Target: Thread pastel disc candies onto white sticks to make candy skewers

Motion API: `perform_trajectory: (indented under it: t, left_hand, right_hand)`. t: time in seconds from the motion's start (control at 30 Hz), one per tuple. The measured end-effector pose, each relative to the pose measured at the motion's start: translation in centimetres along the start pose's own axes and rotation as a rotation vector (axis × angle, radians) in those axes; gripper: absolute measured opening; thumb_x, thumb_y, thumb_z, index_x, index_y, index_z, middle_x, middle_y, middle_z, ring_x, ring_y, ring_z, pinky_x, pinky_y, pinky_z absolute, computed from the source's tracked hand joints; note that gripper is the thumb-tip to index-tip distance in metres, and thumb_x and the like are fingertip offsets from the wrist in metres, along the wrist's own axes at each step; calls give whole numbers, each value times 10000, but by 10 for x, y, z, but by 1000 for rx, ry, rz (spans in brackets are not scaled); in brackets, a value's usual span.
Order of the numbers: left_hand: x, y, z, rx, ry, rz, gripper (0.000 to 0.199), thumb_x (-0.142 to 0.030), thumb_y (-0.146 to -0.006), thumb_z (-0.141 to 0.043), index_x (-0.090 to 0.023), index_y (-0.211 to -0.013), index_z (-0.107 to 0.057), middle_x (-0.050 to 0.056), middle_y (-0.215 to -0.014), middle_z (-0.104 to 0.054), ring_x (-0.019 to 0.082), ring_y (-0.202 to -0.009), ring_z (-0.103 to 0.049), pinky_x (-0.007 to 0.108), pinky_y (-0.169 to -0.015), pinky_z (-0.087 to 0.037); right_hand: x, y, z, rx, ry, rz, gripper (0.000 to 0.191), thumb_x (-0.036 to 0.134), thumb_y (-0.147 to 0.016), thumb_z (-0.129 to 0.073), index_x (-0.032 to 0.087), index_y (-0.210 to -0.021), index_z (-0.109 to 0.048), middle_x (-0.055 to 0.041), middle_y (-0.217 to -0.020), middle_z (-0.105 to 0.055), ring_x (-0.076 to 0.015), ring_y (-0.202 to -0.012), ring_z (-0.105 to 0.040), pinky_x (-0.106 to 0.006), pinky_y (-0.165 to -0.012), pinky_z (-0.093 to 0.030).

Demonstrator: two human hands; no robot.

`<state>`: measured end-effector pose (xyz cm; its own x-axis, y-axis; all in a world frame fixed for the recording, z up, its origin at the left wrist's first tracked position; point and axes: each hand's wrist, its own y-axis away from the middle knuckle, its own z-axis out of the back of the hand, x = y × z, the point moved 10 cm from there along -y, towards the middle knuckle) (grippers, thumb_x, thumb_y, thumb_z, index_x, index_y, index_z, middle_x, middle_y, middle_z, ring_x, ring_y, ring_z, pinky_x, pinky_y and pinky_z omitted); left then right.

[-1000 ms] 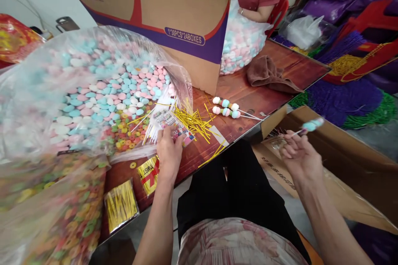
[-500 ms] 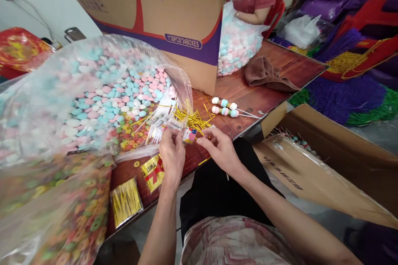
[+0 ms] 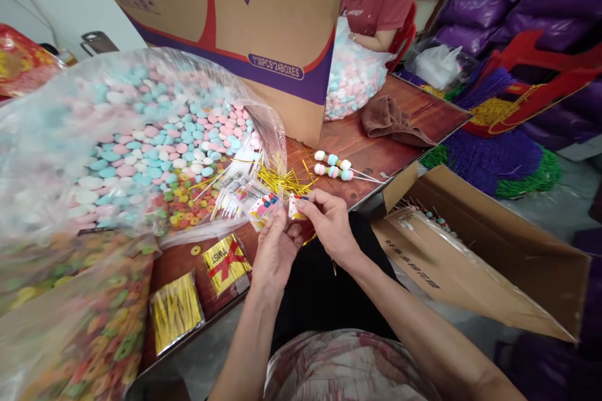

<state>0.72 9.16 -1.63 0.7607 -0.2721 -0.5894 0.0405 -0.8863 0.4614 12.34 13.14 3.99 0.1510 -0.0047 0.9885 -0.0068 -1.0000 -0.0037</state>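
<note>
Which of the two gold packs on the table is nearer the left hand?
The red-marked gold pack, printed "TWIST", just beside the left hand; the plain gold pack lies farther off, to its left.

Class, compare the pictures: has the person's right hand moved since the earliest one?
Yes. The right hand has moved left: it appeared over the open box and is now left of it.

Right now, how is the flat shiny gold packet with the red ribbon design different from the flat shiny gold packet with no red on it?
The red-ribbon packet shows dark lettering, while the no-red packet shows no lettering, just gold strips.
The red-ribbon packet lies closer to the left hand; the no-red packet lies farther from it.
Both are mostly gold and lie on the reddish-brown table.
</note>
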Motion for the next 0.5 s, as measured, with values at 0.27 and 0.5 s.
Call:
perform_trajectory:
  t: [0.27, 0.5]
  left_hand:
    - [-18, -8, 4, -131, 2, -231, 349, -209, -513, -966, -150, -712, -686, -39, -706, -674, 34, -579, -534, 162, -571, -444]
    - [-23, -4, -3, -109, -42, -370, 329, -376, -631, -920, -164, -763, -705, -30, -761, -686, 56, -656, -592, 174, -605, -479]
  right_hand:
    - [-8, 7, 10, -82, 134, 57, 383, 415, -940, -540, 209, -636, -430, 27, -650, -397, -128, -635, -346, -265, -580, -320]
    - [-25, 4, 14, -71, 42, -28, 472, 495, -931, -565, 209, -601, -384, 36, -611, -333, -106, -586, -266, -269, -525, -231]
